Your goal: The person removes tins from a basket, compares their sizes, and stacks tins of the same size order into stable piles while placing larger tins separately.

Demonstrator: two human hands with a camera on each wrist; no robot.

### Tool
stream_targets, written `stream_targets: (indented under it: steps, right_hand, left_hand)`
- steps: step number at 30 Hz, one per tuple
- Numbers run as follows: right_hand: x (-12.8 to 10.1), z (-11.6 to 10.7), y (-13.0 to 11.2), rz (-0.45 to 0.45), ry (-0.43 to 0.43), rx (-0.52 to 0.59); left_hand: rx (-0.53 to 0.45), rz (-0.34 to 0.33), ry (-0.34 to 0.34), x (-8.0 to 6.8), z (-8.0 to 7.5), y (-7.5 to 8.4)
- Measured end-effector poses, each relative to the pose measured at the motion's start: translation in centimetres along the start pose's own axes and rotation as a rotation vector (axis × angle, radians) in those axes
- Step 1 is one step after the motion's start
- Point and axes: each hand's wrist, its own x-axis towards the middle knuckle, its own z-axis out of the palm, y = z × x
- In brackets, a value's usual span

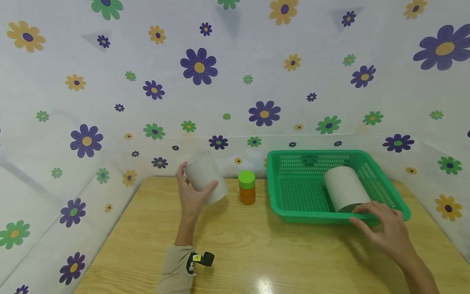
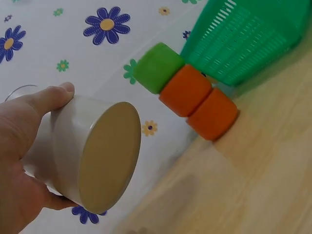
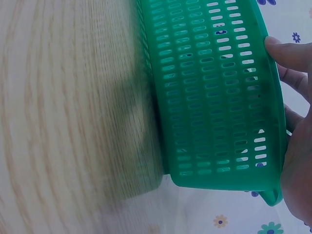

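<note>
- Nearest, the right hand (image 1: 385, 224) rests at the near right rim of the green basket (image 1: 286, 212); thumb and fingers pinch that rim, as the right wrist view shows. The perforated plastic looks light and a little springy, so the stiffer rim is the sound place to hold.
- A pale cylinder (image 1: 345, 190) lies on its side inside the basket, just beyond those fingers.
- To the left, above the wooden worktop (image 1: 235, 253), the left hand (image 1: 191, 200) has its grip wrapped round the side of a second pale cup (image 1: 203, 175), tilted. It looks light, smooth and rigid, possibly slippery; a wrap round the wall suits it.
- Farther back, between cup and basket, stands a stack of blocks (image 1: 247, 188), green over orange.
</note>
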Motion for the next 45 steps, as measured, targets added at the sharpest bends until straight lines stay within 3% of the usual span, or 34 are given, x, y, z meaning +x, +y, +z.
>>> stream_targets:
  steps: [5,15,22,35,45]
  right_hand:
    - [-0.2,-0.2,0.0,0.006,0.001,0.006]
    - [0.0,-0.1,-0.1,0.004,0.000,0.016]
    - [0.1,0.1,-0.2,0.013,-0.009,0.022]
    - [0.1,-0.2,-0.3,0.016,-0.010,0.025]
    - [0.1,-0.2,-0.2,0.021,-0.010,0.036]
  left_hand:
    - [0.065,0.044,-0.013,0.2,0.3,-3.6]
    - [0.107,0.110,0.002,-0.3,1.2,-5.6]
    - [0.152,0.130,-0.015,-0.6,0.9,-6.0]
    - [0.162,0.084,-0.166,-0.2,0.6,-6.4]
    - [0.087,0.171,-0.123,-0.1,0.4,-6.9]
